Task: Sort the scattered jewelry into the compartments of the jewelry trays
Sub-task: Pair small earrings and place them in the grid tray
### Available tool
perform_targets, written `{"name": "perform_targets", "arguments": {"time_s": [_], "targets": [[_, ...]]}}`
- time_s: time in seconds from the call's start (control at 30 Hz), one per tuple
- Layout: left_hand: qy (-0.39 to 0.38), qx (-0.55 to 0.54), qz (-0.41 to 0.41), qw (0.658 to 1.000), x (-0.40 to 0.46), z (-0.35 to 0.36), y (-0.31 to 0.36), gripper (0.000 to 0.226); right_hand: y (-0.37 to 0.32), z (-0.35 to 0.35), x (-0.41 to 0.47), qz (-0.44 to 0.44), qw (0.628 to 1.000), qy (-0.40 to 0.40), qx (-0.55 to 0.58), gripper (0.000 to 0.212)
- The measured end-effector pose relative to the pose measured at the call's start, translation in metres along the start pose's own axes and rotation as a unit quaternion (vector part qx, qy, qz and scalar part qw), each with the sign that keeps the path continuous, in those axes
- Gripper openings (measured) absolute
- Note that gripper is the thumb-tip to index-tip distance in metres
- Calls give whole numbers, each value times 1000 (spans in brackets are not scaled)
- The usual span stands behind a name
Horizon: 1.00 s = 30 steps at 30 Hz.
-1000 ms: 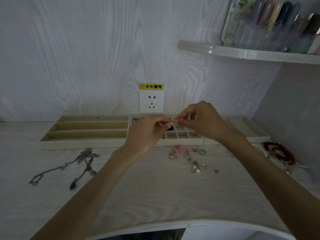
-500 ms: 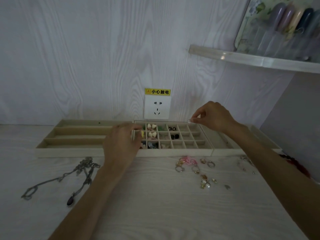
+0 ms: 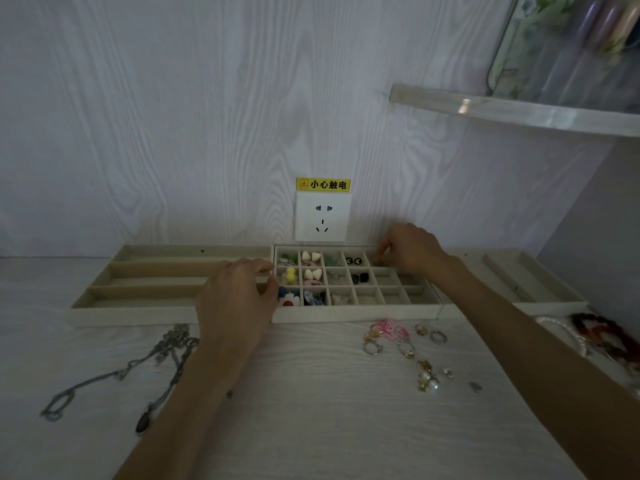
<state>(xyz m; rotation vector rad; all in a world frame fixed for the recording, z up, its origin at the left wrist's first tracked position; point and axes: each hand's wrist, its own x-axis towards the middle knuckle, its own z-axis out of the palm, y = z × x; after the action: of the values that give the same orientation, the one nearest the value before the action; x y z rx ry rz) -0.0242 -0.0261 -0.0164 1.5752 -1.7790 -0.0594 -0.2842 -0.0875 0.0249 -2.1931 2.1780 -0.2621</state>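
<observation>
Pale wood-grain panelling is backing my white table [image 3: 329, 420], with a wall socket [image 3: 322, 216] under a yellow warning label [image 3: 323, 184] and a clear shelf [image 3: 512, 107] up at the right. I am keeping three cream trays in a row against the wall. My left hand [image 3: 237, 299] is hovering over the seam between the long-slot tray [image 3: 166, 311] and the grid tray [image 3: 353, 315], its fingers curled with the tips close together; whether they are pinching anything I cannot tell. My right hand [image 3: 408, 251] is reaching into the grid tray's back row, fingertips drawn together low in a compartment, their contents hidden. Several left-hand compartments are holding small earrings. Loose rings [image 3: 403, 341] are lying just before the grid tray, chain necklaces [image 3: 138, 368] at the left, and beaded bracelets [image 3: 602, 336] at the far right before the third tray [image 3: 540, 299].
</observation>
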Motion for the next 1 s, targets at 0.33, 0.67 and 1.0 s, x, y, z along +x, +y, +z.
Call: {"name": "perform_targets", "arguments": {"time_s": [0.33,0.67,1.0], "targets": [[-19,5,-24,1000,-1,-3,3,23,2,8,3,-3,999,38,10,17],[-14,-3,-17,1000,-2,-4,3,22,6,-1,-3,2,999,28,27,21],[-14,-22,84,996,-11,-6,23,19,13,-31,-92,-38,986,50,155,14]]}}
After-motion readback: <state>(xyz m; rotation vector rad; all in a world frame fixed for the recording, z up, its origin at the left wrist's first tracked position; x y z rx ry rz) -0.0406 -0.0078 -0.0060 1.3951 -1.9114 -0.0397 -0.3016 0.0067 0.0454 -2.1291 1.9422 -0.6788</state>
